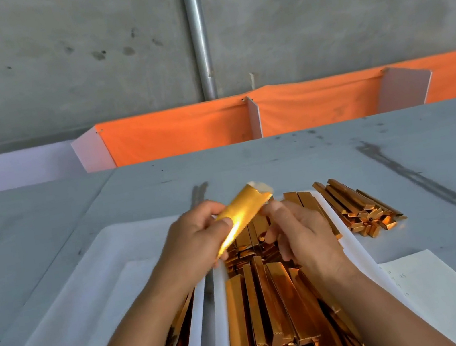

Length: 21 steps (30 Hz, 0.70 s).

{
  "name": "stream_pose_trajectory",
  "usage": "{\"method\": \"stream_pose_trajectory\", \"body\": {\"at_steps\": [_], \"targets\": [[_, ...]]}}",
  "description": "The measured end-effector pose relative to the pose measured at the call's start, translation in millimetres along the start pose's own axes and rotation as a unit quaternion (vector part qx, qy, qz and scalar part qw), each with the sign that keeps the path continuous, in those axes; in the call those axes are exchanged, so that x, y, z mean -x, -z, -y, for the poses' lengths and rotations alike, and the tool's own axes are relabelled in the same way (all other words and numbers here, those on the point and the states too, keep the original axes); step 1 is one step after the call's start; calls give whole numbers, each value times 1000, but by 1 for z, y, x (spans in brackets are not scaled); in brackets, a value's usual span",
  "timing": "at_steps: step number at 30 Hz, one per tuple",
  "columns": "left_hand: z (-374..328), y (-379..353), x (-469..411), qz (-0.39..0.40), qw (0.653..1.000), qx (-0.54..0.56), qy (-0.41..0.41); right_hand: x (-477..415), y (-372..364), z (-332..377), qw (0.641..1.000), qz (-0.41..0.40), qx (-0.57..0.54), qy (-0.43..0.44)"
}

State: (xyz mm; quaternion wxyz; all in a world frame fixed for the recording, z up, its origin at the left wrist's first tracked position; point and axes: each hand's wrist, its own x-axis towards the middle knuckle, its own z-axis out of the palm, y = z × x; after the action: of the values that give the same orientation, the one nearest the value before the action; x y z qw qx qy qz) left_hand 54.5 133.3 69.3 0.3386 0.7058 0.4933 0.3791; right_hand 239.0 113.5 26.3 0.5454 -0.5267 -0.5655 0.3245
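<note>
My left grip [198, 238] holds a gold carton [243, 218] by its near end, thumb on top and fingers curled beneath. It is still flat, tilts up and away from me, and is blurred at its white far tip. My right grip [299, 230] is narrow, with the fingers curled. Its forefinger lies against the carton's far lower edge, though I cannot tell whether it pinches it.

The carton hangs in the air above the far end of the white tray [218, 310] in front of me. That tray is packed with folded gold boxes [274, 310] lying lengthwise, right under both grips. A second white tray [89, 286] sits touching it on the left, with flat gold blanks [178, 335] showing under my left forearm.

On the grey worktop [398, 150], just right of the full tray, lies a loose pile of gold boxes [359, 208]. A white sheet of paper [440, 294] lies nearer me on the right; its faint handwriting is too small to read. The gold pieces show no printing.

Beyond the worktop an orange cloth [178, 133] hangs over white panels, with a metal pipe [197, 33] running up the concrete wall behind it.

Both forearms reach forward, wrists close together over the full tray.
</note>
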Motion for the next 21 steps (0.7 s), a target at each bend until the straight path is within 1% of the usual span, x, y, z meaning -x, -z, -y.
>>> {"method": "stream_pose_trajectory", "body": {"at_steps": [2,6,11,13,14,15,17,19,21], "targets": [[-2,-17,3,23,1000,-18,-8,0,2,2,999,-18,-34,-18],[5,-37,8,29,999,-22,-36,-2,6,6,995,-32,-81,-41],[14,-39,10,31,997,68,-5,-3,8,10,989,-17,-134,-60],[17,-35,9,66,986,149,35,-3,8,9,989,-16,-136,-58],[17,-32,8,96,970,211,68,-4,8,8,989,-16,-137,-57],[16,-29,7,131,944,284,106,-4,8,7,988,-12,-141,-56],[16,-23,6,203,877,401,168,-4,9,4,986,6,-161,-47],[19,-17,6,266,830,448,199,-4,10,4,982,33,-186,-29],[23,-13,5,318,794,475,206,-4,10,4,978,62,-200,-13]]}}
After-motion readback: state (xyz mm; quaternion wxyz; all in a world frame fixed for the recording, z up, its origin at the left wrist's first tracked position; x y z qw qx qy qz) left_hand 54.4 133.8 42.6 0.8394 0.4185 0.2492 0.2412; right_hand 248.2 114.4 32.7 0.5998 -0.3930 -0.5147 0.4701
